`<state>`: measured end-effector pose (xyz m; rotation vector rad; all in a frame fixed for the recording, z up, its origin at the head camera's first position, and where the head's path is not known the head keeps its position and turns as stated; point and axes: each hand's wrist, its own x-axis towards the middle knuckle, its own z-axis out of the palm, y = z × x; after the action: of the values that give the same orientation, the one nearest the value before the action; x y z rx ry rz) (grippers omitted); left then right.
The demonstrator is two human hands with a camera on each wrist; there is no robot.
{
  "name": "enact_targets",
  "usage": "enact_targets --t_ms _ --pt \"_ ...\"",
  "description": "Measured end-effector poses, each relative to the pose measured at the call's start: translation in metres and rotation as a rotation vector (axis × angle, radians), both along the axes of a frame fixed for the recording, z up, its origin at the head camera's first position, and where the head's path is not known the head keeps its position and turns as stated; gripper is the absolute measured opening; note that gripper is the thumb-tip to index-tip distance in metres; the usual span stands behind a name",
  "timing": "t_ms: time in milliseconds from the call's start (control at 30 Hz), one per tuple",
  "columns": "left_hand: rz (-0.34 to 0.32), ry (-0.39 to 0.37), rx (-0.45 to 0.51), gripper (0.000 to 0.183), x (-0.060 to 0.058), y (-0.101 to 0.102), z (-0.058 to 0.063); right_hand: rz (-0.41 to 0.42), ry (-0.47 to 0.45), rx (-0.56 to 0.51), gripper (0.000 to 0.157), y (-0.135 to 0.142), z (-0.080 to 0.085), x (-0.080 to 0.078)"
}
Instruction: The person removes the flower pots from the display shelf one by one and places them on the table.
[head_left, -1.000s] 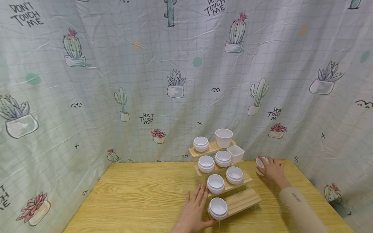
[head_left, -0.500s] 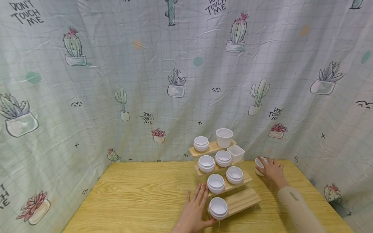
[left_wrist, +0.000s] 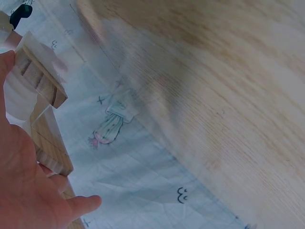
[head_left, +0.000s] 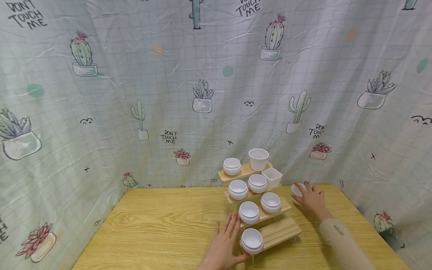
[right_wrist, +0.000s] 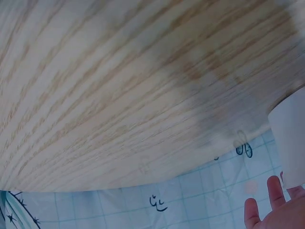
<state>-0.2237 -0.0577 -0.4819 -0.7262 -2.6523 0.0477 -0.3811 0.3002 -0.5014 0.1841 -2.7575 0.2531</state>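
Note:
A stepped wooden stand point(head_left: 280, 230) carries several white pots, round ones such as the front pot point(head_left: 252, 240) and a square pot point(head_left: 272, 177) on the right. My left hand point(head_left: 222, 242) rests against the stand's left side, fingers extended by the second step and thumb by the lowest. In the left wrist view its fingers lie along the board ends point(left_wrist: 53, 150). To the right of the stand, my right hand point(head_left: 311, 199) grips a white round pot point(head_left: 297, 192) from above, fingers over its rim. The right wrist view catches only part of this pot point(right_wrist: 291, 138) and some fingertips.
The stand is on a yellow wood-grain table point(head_left: 158, 225). A cactus-print curtain point(head_left: 168, 75) hangs behind the table and along both sides. A taller white pot point(head_left: 258, 159) and a small round pot point(head_left: 231, 166) occupy the top step.
My right hand has shifted slightly left with the white pot, nearer the stand. The left hand stays at the stand's side, and the pots on the steps keep their places.

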Motion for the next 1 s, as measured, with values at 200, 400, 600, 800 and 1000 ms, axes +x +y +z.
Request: enact_targets --t_ms 200,400,600,800,1000 --pt "-0.008 0.001 0.015 0.1 0.0 -0.001 0.0 0.004 0.0 -0.003 0.053 -0.003 0.0 0.002" --pt "-0.007 -0.005 0.019 0.1 -0.002 -0.002 -0.001 0.021 0.026 -0.016 0.054 -0.006 0.002 0.004" --pt "-0.016 0.003 0.023 0.099 -0.003 -0.002 -0.001 0.028 0.029 -0.007 0.055 -0.005 0.003 0.007" --pt "-0.016 0.013 0.014 0.101 -0.002 -0.001 -0.002 0.022 0.044 0.002 0.059 -0.001 0.001 0.009" --pt "-0.015 -0.006 0.011 0.1 0.0 0.0 0.001 0.017 0.106 0.014 0.058 -0.001 0.005 0.017"
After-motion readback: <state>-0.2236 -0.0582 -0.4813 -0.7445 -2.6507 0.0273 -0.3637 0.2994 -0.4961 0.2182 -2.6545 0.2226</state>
